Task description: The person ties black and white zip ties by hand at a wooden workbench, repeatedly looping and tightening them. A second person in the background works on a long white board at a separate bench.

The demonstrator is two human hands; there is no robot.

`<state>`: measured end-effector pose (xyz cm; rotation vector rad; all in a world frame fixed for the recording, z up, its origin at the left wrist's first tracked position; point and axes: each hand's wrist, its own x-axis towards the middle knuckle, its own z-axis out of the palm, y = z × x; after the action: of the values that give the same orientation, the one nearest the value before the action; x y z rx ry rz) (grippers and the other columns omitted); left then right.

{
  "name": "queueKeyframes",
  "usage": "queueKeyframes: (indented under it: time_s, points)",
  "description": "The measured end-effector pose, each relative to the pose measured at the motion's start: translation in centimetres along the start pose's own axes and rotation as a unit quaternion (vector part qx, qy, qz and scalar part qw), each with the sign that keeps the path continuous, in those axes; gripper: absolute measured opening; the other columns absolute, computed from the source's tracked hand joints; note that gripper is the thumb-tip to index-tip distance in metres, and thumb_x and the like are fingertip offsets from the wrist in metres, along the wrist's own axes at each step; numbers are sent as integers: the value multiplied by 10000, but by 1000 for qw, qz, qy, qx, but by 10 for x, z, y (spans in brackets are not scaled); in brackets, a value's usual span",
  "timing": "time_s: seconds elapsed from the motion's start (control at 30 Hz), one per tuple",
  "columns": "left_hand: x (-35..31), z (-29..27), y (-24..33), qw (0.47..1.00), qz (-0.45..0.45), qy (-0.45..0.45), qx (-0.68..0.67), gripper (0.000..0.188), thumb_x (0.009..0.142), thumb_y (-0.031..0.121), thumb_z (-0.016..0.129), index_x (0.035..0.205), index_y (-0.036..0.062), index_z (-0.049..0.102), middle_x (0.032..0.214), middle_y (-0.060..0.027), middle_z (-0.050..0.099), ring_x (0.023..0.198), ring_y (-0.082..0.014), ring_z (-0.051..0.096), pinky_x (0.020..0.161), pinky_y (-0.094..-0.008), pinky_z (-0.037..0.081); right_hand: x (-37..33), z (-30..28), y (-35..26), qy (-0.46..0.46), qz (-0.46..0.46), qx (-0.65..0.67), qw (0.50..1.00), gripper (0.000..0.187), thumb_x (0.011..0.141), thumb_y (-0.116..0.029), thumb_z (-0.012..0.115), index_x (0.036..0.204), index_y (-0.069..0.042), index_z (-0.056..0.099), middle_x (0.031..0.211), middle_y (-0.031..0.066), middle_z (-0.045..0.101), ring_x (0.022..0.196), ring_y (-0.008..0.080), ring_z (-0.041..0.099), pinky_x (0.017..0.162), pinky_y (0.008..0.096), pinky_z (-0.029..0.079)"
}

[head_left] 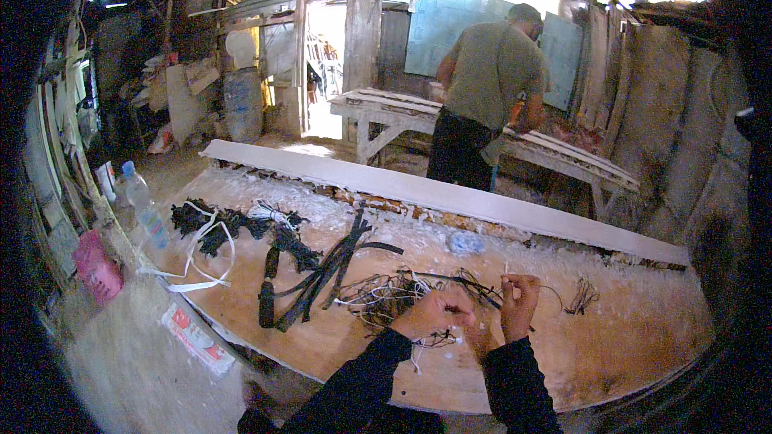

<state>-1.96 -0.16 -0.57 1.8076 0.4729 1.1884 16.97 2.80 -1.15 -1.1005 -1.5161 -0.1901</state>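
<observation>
My left hand [433,313] is closed over the worktable, its fingers curled; what they hold is too small to make out. Close by on the right, my right hand [519,304] is raised, fingertips pinched together. A thin dark wire-like strand [553,291] curves out beside it, though I cannot tell whether it is gripped. Under and left of my left hand lies a tangle of thin dark and pale wires or cords [378,299]. Black strips [328,273] lie crossed further left, next to a dark cylindrical piece [268,293]. A smaller wire tangle [581,297] rests right of my right hand.
A long white plaster-like strip [434,197] edges the wooden worktable [635,329]. Black bundles [213,225], a white strap [193,277] and a clear bottle [145,205] are at the left. Beyond, another person [494,80] bends over a second bench [394,112].
</observation>
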Motion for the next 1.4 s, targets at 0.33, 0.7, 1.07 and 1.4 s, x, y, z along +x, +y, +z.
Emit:
queueKeyframes:
  time_s: [0.33, 0.7, 1.07, 1.4]
  points:
    - [-3, -31, -19, 868, -59, 432, 236, 106, 681, 88, 665, 761, 24, 637, 686, -63, 561, 579, -145, 498, 545, -253, 411, -15, -15, -57, -175, 226, 385, 877, 68, 672, -67, 654, 697, -25, 607, 824, 67, 539, 828, 170, 498, 719, 267, 392]
    - [-1, -22, -15, 863, -31, 449, 229, 68, 706, 57, 647, 717, 14, 597, 676, -64, 559, 608, -151, 534, 559, -262, 420, -17, -17, -71, -404, 37, 372, 835, 139, 676, -103, 692, 809, -69, 670, 964, 80, 564, 1000, 214, 478, 897, 377, 344]
    - [0, -17, -18, 963, -38, 203, 171, 106, 736, 124, 638, 797, 40, 618, 793, -53, 613, 724, -163, 570, 654, -282, 442, -17, -14, -60, -189, 218, 343, 894, 176, 644, 70, 617, 730, -45, 513, 729, 54, 555, 746, 145, 526, 700, 270, 422]
    - [-7, -7, 1, 968, -125, -107, -187, 230, 778, 284, 631, 824, 77, 543, 745, 47, 516, 599, -37, 432, 508, -185, 351, 8, -19, -33, -26, 10, -54, 998, 126, 641, 12, 562, 713, -79, 512, 757, 68, 539, 771, 254, 487, 759, 345, 323]
